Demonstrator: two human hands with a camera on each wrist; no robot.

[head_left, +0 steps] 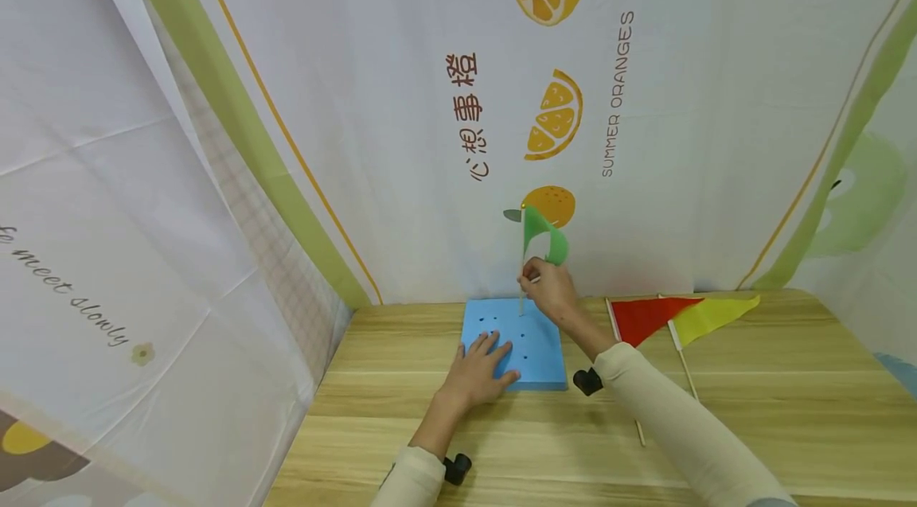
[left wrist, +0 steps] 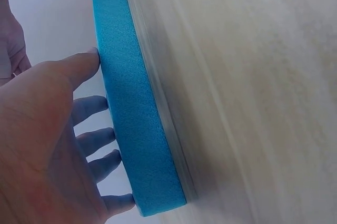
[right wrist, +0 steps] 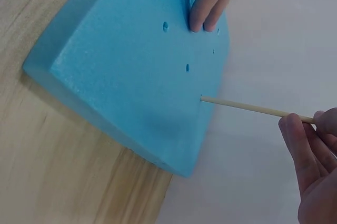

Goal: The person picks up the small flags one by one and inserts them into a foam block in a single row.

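A blue foam block [head_left: 540,368] with several small holes in its top lies on the table. My left hand [head_left: 478,372] rests spread on the block's left part; in the left wrist view its fingertips [left wrist: 108,134] press along the upper edge. My right hand [head_left: 550,292] pinches the wooden stick of a green flag [head_left: 539,232] above the far part of the block. The flag stands nearly upright. In the right wrist view the lower end of the stick [right wrist: 242,107] meets the block at a hole.
To the right, a red flag [head_left: 648,317] and a yellow flag [head_left: 716,318] lie on the wooden table [head_left: 401,380], their sticks partly under the right arm. A white curtain [head_left: 401,173] printed with oranges hangs right behind the table's back edge.
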